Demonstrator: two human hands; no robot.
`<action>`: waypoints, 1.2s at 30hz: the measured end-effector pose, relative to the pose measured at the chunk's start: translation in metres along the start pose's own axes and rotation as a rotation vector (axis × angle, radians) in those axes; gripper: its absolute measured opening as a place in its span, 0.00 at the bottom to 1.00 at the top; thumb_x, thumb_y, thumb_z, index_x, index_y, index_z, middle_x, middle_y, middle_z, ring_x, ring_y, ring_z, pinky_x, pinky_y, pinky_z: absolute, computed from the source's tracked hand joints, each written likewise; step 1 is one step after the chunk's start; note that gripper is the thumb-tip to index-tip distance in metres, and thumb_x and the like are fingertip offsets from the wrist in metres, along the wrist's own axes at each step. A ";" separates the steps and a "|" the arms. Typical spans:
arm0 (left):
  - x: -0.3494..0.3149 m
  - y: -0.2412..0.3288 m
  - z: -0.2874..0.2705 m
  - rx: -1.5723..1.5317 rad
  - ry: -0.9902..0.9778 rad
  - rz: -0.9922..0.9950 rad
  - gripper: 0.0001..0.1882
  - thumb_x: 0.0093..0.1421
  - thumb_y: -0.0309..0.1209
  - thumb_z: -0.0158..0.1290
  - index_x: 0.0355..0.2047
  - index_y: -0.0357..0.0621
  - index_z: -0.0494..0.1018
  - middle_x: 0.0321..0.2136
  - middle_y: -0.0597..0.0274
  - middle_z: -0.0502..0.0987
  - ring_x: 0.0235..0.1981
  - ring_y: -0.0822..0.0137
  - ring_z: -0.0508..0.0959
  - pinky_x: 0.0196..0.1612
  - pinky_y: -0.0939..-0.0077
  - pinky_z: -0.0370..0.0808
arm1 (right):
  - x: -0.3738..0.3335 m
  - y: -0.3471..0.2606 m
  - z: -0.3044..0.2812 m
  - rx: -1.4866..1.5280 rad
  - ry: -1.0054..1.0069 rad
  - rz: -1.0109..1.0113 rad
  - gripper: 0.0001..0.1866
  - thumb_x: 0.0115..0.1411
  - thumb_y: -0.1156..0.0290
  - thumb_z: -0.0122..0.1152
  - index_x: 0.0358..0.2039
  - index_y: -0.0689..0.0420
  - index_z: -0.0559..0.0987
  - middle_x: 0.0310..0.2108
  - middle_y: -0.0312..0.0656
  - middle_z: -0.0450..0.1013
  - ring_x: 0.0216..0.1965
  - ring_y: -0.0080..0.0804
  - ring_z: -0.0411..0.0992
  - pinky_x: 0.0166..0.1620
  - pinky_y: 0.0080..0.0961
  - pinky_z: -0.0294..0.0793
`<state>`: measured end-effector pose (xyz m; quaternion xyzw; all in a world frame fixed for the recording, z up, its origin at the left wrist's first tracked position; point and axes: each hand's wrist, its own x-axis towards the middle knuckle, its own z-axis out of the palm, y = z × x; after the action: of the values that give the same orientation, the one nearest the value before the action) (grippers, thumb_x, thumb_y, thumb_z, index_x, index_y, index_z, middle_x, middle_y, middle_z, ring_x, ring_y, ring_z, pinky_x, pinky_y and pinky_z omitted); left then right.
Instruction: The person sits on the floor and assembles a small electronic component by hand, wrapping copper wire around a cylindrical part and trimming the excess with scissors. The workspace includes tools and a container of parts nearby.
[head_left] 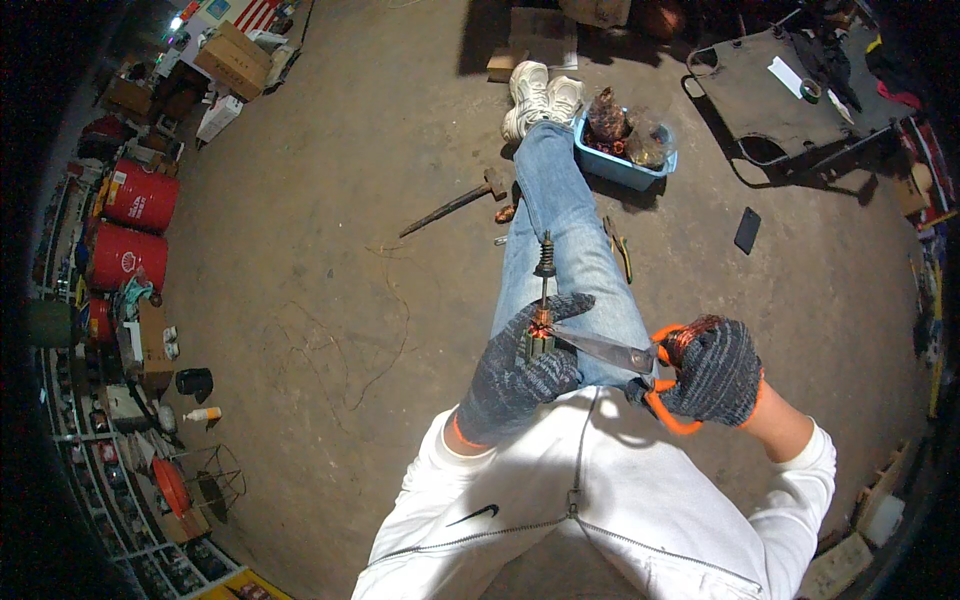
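Note:
My left hand (520, 365), in a dark grey knitted glove, is closed around a small motor armature (541, 342) above my lap. Its shaft points away from me and carries a dark ridged piece near the far end; copper windings show at the middle. In my right hand (715, 370), gloved alike, is a pair of scissors (610, 349) with orange handles. The blades point left, and their tips reach the copper windings beside my left thumb. Whether the tips grip any wire is too small to tell.
A blue tub (622, 172) with copper scrap and plastic bags stands beside my shoes. A hammer (455, 203) lies left of my legs, pliers (620, 248) to their right. Farther right are a phone (747, 230) and a low dark folding frame (780, 95). Red drums (130, 257) line the left.

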<state>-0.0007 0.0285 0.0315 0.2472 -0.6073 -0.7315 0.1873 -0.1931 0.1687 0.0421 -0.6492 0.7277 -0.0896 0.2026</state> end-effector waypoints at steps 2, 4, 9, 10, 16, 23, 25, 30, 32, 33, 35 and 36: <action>0.001 0.000 -0.002 -0.016 -0.052 -0.020 0.28 0.50 0.25 0.56 0.53 0.36 0.63 0.40 0.65 0.72 0.32 0.79 0.69 0.35 0.86 0.69 | 0.000 -0.001 -0.001 0.024 -0.036 0.038 0.24 0.39 0.47 0.62 0.21 0.58 0.79 0.11 0.42 0.67 0.12 0.37 0.66 0.18 0.27 0.65; 0.000 -0.001 -0.002 0.129 -0.018 0.027 0.25 0.52 0.26 0.53 0.51 0.36 0.64 0.36 0.65 0.73 0.30 0.78 0.69 0.34 0.84 0.69 | 0.000 -0.001 -0.001 0.034 0.001 0.031 0.24 0.39 0.48 0.63 0.23 0.59 0.79 0.12 0.42 0.68 0.13 0.36 0.67 0.19 0.27 0.66; -0.005 -0.006 0.000 0.124 0.090 -0.033 0.18 0.60 0.32 0.45 0.48 0.38 0.68 0.32 0.64 0.75 0.29 0.73 0.73 0.35 0.80 0.71 | -0.001 -0.001 0.003 0.152 0.092 -0.026 0.22 0.38 0.51 0.65 0.24 0.59 0.79 0.14 0.42 0.69 0.15 0.36 0.69 0.21 0.26 0.68; -0.004 -0.009 0.000 0.016 0.086 -0.040 0.18 0.60 0.32 0.45 0.49 0.37 0.67 0.32 0.64 0.74 0.28 0.74 0.72 0.35 0.81 0.70 | -0.001 0.000 0.004 0.212 0.092 -0.021 0.21 0.38 0.52 0.65 0.23 0.59 0.79 0.14 0.42 0.69 0.15 0.36 0.69 0.21 0.26 0.68; -0.001 -0.023 -0.003 -0.236 0.181 0.058 0.20 0.60 0.26 0.47 0.52 0.34 0.62 0.33 0.66 0.72 0.28 0.81 0.68 0.32 0.88 0.67 | -0.007 0.006 0.000 0.156 0.044 -0.078 0.18 0.37 0.56 0.67 0.19 0.60 0.77 0.13 0.42 0.68 0.15 0.37 0.69 0.24 0.25 0.71; -0.004 -0.019 -0.001 -0.322 0.149 0.023 0.20 0.59 0.25 0.47 0.52 0.33 0.62 0.34 0.67 0.71 0.30 0.79 0.68 0.34 0.86 0.68 | -0.004 0.001 0.005 0.227 0.092 0.043 0.23 0.37 0.53 0.67 0.28 0.59 0.78 0.14 0.42 0.69 0.15 0.38 0.69 0.22 0.28 0.69; -0.003 -0.018 0.002 -0.324 0.143 0.044 0.21 0.59 0.26 0.48 0.52 0.33 0.62 0.33 0.67 0.71 0.31 0.79 0.69 0.35 0.86 0.68 | -0.001 0.000 0.007 0.156 0.065 0.025 0.24 0.38 0.51 0.65 0.30 0.58 0.78 0.14 0.42 0.69 0.14 0.37 0.69 0.21 0.27 0.68; -0.003 -0.018 0.006 0.011 0.205 0.094 0.18 0.60 0.25 0.45 0.51 0.32 0.63 0.29 0.69 0.70 0.30 0.80 0.68 0.32 0.88 0.66 | 0.001 -0.002 0.005 0.111 0.025 0.007 0.25 0.40 0.48 0.63 0.30 0.58 0.78 0.14 0.41 0.69 0.14 0.37 0.68 0.19 0.27 0.67; -0.004 -0.019 0.006 0.064 0.199 0.085 0.17 0.61 0.24 0.44 0.51 0.32 0.63 0.28 0.70 0.69 0.29 0.81 0.67 0.31 0.88 0.66 | 0.001 -0.002 0.004 0.122 0.034 -0.007 0.25 0.40 0.48 0.63 0.30 0.58 0.79 0.14 0.40 0.69 0.13 0.37 0.68 0.19 0.27 0.66; -0.004 -0.019 0.006 -0.019 0.201 0.058 0.17 0.61 0.23 0.44 0.50 0.32 0.63 0.28 0.70 0.68 0.28 0.81 0.67 0.31 0.89 0.65 | 0.000 -0.002 0.004 0.088 0.018 -0.016 0.25 0.40 0.48 0.63 0.29 0.58 0.79 0.14 0.40 0.69 0.14 0.36 0.68 0.19 0.27 0.66; -0.003 -0.020 0.006 -0.225 0.195 0.004 0.17 0.61 0.23 0.43 0.51 0.33 0.63 0.27 0.71 0.67 0.27 0.82 0.66 0.31 0.89 0.65 | 0.000 -0.001 0.004 0.002 0.012 -0.049 0.24 0.40 0.49 0.63 0.28 0.58 0.79 0.15 0.40 0.70 0.14 0.36 0.68 0.19 0.27 0.66; -0.003 -0.020 0.006 -0.349 0.187 -0.022 0.17 0.61 0.23 0.43 0.51 0.34 0.63 0.26 0.71 0.67 0.27 0.82 0.66 0.31 0.88 0.65 | -0.001 0.000 0.005 0.026 0.037 -0.050 0.24 0.40 0.49 0.63 0.28 0.58 0.79 0.15 0.40 0.70 0.15 0.36 0.69 0.20 0.27 0.66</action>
<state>-0.0010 0.0387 0.0134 0.2843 -0.4487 -0.8015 0.2747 -0.1910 0.1701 0.0376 -0.6626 0.7137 -0.1159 0.1953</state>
